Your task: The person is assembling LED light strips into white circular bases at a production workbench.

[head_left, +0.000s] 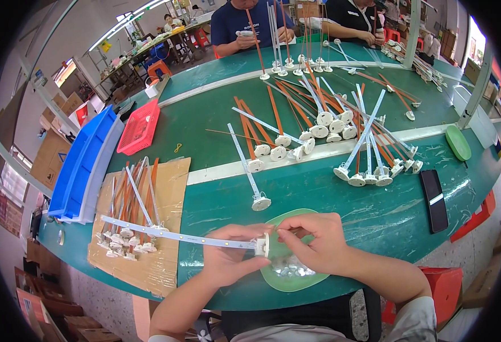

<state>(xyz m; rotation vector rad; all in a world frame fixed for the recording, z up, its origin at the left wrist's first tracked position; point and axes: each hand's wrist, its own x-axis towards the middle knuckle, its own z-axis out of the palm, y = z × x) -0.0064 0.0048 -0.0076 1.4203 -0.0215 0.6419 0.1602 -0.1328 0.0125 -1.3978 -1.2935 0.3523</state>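
My left hand (223, 263) is closed round the end of a long pale LED strip (173, 234), which reaches out to the left with small yellowish chips along it. At that end sits a round white cap (266, 245), turned on edge toward my right hand (322, 242). The right thumb and forefinger are pinched together close to the cap's face; whatever is between them is too small to make out. Beneath both hands lies a light green dish (296, 287) holding small shiny pieces (291, 267).
Cardboard (165, 268) on the left bears a pile of capped strips (126, 239). More strips (319, 122) lie across the table centre; a single strip (245, 165) lies nearer. A phone (434, 200) is at right, blue bins (85, 165) and a red basket (139, 128) at left. Two people sit opposite.
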